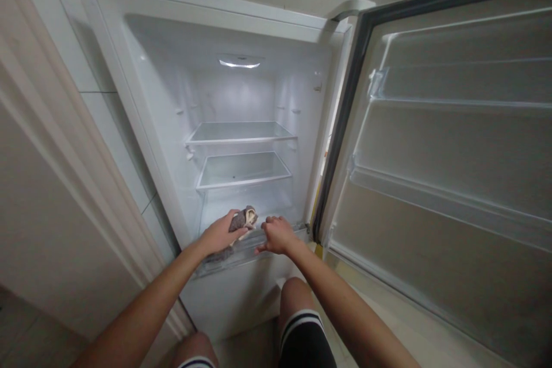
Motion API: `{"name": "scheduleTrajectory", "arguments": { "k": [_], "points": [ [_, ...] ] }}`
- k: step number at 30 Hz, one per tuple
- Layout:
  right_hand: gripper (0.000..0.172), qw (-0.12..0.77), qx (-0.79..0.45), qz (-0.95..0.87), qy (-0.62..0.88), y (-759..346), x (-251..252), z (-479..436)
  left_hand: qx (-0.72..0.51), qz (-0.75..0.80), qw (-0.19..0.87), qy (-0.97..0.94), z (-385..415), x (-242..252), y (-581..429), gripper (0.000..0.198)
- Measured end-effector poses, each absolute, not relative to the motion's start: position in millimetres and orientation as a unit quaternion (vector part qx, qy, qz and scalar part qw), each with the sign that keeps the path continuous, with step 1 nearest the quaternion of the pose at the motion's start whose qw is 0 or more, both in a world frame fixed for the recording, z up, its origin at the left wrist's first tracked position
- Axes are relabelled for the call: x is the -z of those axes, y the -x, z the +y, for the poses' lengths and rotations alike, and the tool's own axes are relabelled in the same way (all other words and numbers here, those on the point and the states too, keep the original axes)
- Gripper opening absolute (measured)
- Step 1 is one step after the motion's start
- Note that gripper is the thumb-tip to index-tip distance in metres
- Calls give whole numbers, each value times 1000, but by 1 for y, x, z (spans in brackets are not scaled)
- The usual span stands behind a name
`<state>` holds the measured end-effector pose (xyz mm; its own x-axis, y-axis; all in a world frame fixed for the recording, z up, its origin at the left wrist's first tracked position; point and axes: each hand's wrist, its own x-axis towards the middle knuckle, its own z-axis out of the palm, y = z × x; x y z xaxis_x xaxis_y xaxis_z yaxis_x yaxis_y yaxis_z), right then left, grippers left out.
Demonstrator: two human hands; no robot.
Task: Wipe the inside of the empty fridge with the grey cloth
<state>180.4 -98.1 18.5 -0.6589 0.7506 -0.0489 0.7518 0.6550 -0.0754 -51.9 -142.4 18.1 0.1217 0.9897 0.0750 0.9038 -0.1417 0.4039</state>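
Observation:
In the lower part of a refrigerator, my left hand [223, 233] is closed around a bunched grey-brown and cream cloth [244, 219]. The cloth is above the front of a clear drawer [248, 250] at the bottom of the compartment. To the right of the cloth, my right hand [277, 234] has its fingers curled over the drawer's top front edge, thumb in front. A darker patch shows through the drawer front below my left hand; I cannot make out what it is.
Two glass shelves [241, 140] sit above the drawer, under a lit lamp [240, 62]. The refrigerator door [440, 144] stands wide open on the right, with clear door racks [448, 198]. A tiled wall [103, 109] and a door frame [64, 121] are close on the left.

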Motion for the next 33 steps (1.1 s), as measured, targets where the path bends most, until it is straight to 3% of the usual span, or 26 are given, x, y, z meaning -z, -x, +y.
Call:
{"name": "scheduleTrajectory", "arguments": {
  "k": [4,6,8,12,15,18,21,25,29,33],
  "points": [
    [130,-68,119,906,-400,-190,-9,-95,-183,652,134,-723,-146,-3,55,60],
    [143,-85,157,900,-399,-194,-6,-93,-200,658,102,-718,-155,-1,55,70],
    [145,-96,194,894,-392,-195,-6,-90,-193,655,69,-727,-169,0,57,81],
    [127,-169,289,856,-393,-186,-16,-82,-110,653,21,-749,-194,7,65,88],
    [101,-206,222,878,-371,-165,-24,-77,-82,628,15,-774,-200,18,68,76],
    [86,-75,136,940,-302,-135,-23,-78,-103,606,8,-788,-200,29,67,69],
    [83,35,83,948,-306,-108,-13,-82,-122,644,-32,-755,-205,41,62,70],
    [75,70,-7,943,-325,-98,-6,-80,-112,660,-98,-736,-217,57,57,73],
    [63,75,-13,927,-367,-119,-14,-66,-98,641,-137,-749,-229,64,52,75],
    [49,39,-35,883,-467,-141,-23,-49,-22,650,-53,-758,-236,53,43,51]
  ]
}}
